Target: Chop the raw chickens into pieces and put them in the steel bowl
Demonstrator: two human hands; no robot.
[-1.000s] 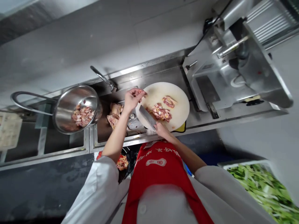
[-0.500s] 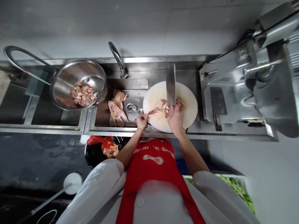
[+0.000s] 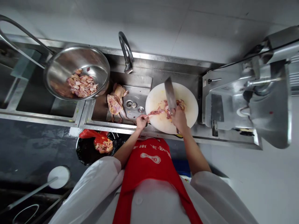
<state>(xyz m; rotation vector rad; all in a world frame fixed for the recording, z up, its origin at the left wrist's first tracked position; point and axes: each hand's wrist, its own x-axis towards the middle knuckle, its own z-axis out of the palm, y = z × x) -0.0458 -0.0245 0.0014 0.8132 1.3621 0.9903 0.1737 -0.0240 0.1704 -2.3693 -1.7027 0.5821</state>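
My right hand (image 3: 180, 119) is closed around the handle of a cleaver (image 3: 170, 93), its broad blade pointing away from me over the round white chopping board (image 3: 158, 123). Beneath and beside the blade lie cut pieces of raw poultry (image 3: 181, 104), partly covered by the blade and hand. At the board's left edge, my left hand (image 3: 142, 121) pinches the thin end of a long narrow piece of raw poultry (image 3: 156, 112), whose thicker part rests on the board. A plucked whole bird (image 3: 116, 102) lies in the sink to the left.
A deep steel pan (image 3: 77, 77) holds chopped poultry, left of the tap (image 3: 126, 53). Another cleaver (image 3: 215, 113) lies at the right by a steel slicing machine (image 3: 233, 93). Below the sink edge, a black-lined bin (image 3: 85, 152) contains a red bag and scraps.
The cleaver has tilted, its tip now leaning left, and my right hand has shifted slightly right and nearer me. My left hand keeps its pinch. The camera view has turned a little.
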